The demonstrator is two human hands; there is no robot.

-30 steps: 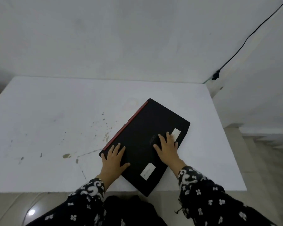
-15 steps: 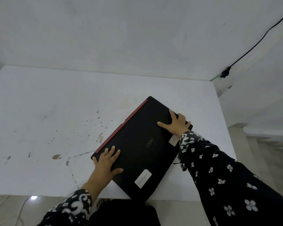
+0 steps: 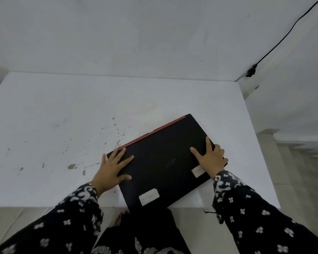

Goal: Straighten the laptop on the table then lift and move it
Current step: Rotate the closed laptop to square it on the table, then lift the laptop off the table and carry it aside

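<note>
A: Where is the laptop [image 3: 165, 162] sitting?

B: It is lying closed on the white table [image 3: 62, 116], toward the near right part of the top, and it is sitting askew. Its red-trimmed edge is running up and to the right, and its nearest corner is poking just past the table's front edge.

A: What is the left hand [image 3: 111, 169] doing?

B: It is pressing flat on the lid at the laptop's left corner, fingers spread wide, with the thumb lying along the lid. It is not clenching anything.

A: And the right hand [image 3: 211, 158]?

B: It is resting on the right side of the lid, thumb pointing inward over the black surface, while the other fingers are bending over the right edge. Whether they are truly gripping that edge, I cannot tell.

A: Anything else on the lid?

B: Two pale stickers are showing: a larger sticker [image 3: 148, 196] near the front corner and a smaller sticker [image 3: 197, 171] just beside the right wrist.

A: And the table?

B: Dark specks and stains [image 3: 72, 166] are marking it left of the laptop. A black cable [image 3: 283, 40] is running down the wall at the right.
</note>
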